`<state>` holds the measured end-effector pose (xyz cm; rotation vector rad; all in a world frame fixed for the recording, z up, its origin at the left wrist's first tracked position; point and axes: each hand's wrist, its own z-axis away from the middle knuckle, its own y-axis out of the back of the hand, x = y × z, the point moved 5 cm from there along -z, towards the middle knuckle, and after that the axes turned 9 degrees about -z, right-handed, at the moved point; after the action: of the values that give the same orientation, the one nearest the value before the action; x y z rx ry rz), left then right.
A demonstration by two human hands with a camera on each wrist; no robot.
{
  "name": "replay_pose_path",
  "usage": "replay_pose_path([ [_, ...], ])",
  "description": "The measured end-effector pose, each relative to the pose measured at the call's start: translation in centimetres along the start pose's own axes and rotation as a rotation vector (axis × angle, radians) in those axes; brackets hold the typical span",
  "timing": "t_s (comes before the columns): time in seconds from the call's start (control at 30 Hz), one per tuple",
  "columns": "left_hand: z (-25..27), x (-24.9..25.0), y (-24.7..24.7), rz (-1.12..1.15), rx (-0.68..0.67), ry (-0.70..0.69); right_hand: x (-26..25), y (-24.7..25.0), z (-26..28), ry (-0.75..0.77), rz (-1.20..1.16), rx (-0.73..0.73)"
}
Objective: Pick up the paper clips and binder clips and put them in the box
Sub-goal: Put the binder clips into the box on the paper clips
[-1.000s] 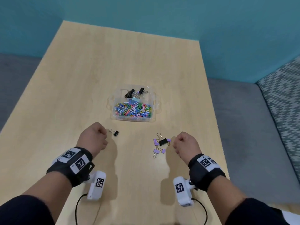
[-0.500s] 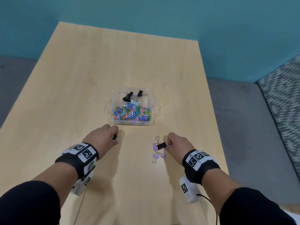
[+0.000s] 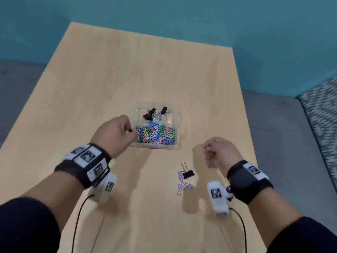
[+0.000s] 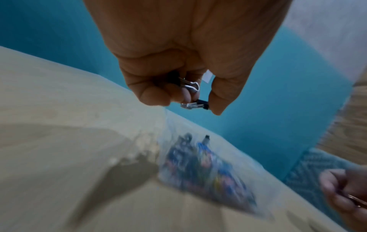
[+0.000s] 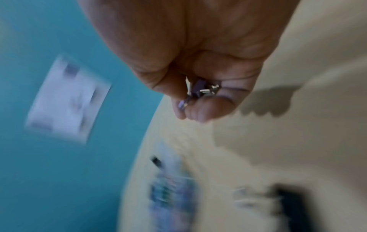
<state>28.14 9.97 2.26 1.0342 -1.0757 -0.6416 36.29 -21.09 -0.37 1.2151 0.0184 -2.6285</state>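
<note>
A clear plastic box (image 3: 179,123) sits mid-table, holding colourful paper clips (image 3: 155,134) in front and black binder clips (image 3: 151,114) behind. My left hand (image 3: 116,132) hovers at the box's left edge and pinches small black binder clips (image 4: 198,103) between thumb and fingers. My right hand (image 3: 217,152) is raised to the right of the box and pinches a small purple binder clip (image 5: 196,89). On the table below it lie a black binder clip (image 3: 188,174) and purple binder clips (image 3: 181,186).
The light wooden table (image 3: 127,70) stands against a teal wall. Its right edge runs close to my right wrist, with grey floor and a patterned rug (image 3: 322,114) beyond. Cables trail from both wrist cameras toward the near edge.
Both hands took clips off the table and rose. The left carried its black clip up to the box's left edge; the right lifted a purple clip from the pile.
</note>
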Motion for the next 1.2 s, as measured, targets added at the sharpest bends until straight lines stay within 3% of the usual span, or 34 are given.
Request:
replay_pose_path([
  [0.03, -1.5, 0.5, 0.5, 0.003, 0.010, 0.002, -0.8, -1.0, -0.3, -0.056, -0.256, -0.029],
  [0.1, -4.2, 1.5, 0.7, -0.025, -0.019, 0.018, -2.7, -3.6, -1.3, -0.078, -0.425, -0.107],
  [0.23, -7.9, 3.1, -0.4, -0.022, -0.136, 0.085, -6.2, -9.1, -3.4, 0.011, -0.233, -0.150],
  [0.33, -8.9, 3.6, -1.1, 0.033, -0.138, 0.107, -7.6, -11.5, -5.0, 0.029, -0.199, -0.161],
  [0.53, -7.4, 3.0, -0.3, 0.103, -0.079, 0.058, -8.0, -11.2, -4.6, 0.069, -0.169, -0.206],
  [0.6, -5.4, 3.1, 0.9, 0.106, 0.003, 0.015, -7.9, -8.9, -3.4, 0.173, -0.007, -0.153],
  [0.7, -0.4, 4.5, 0.9, 0.160, 0.035, -0.069, -6.1, -5.3, -1.6, 0.390, 0.561, -0.072],
  [0.77, 3.4, 5.6, -1.5, 0.176, -0.117, -0.097, -3.3, -4.0, -0.5, 0.411, 0.885, -0.120],
  [0.83, 6.7, 6.4, -5.0, 0.135, -0.309, -0.112, -0.2, -3.3, 0.6, 0.379, 1.055, -0.222],
  [0.93, 9.8, 7.9, -9.3, 0.039, -0.415, -0.166, 2.6, -3.1, 1.9, 0.411, 1.177, -0.311],
  [1.2, 11.5, 11.6, -12.3, -0.111, -0.311, -0.134, 3.7, -4.4, 3.3, 0.468, 1.174, -0.222],
])
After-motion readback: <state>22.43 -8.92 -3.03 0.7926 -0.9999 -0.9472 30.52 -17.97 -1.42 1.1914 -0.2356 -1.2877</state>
